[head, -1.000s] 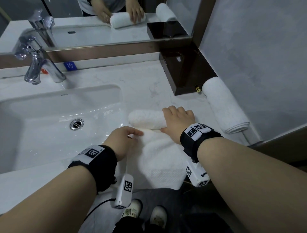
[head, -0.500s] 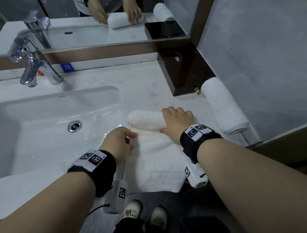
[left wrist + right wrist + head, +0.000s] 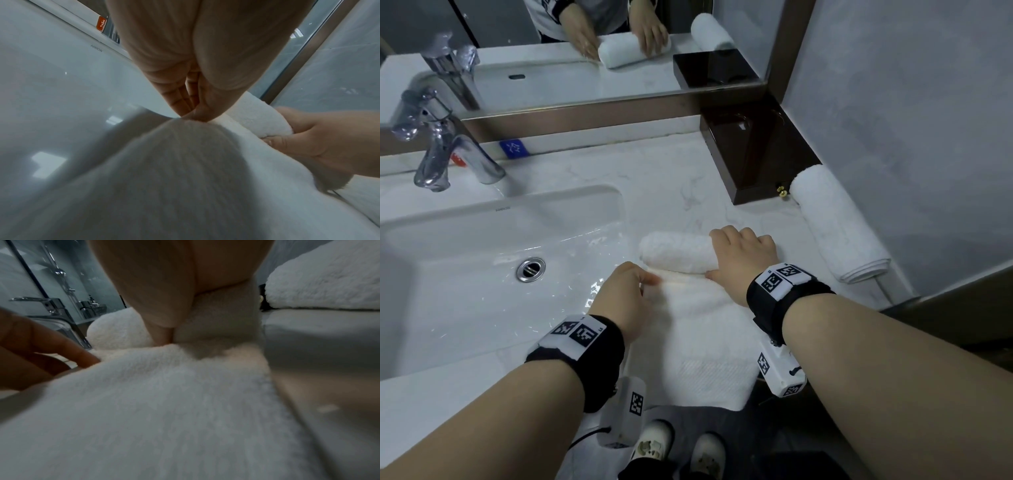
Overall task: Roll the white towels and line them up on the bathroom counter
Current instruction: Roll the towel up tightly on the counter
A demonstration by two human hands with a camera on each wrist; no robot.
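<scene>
Two hands on half-rolled white towel (image 3: 688, 274): right hand (image 3: 743, 260) grips roll, left hand (image 3: 626, 294) pinches edge | sink (image 3: 61, 78) reads "ARROW" | white marble bench (image 3: 654, 178)

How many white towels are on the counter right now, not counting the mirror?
2. One half-rolled towel lies beside the sink under both hands; one rolled towel lies along the right wall. Any others would be out of view.

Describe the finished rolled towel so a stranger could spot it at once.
Start at the sink and cross the counter to the right-hand wall. The finished towel lies along it, in front of the dark wooden box. Unlike the half-rolled towel, no hand touches it.
</scene>
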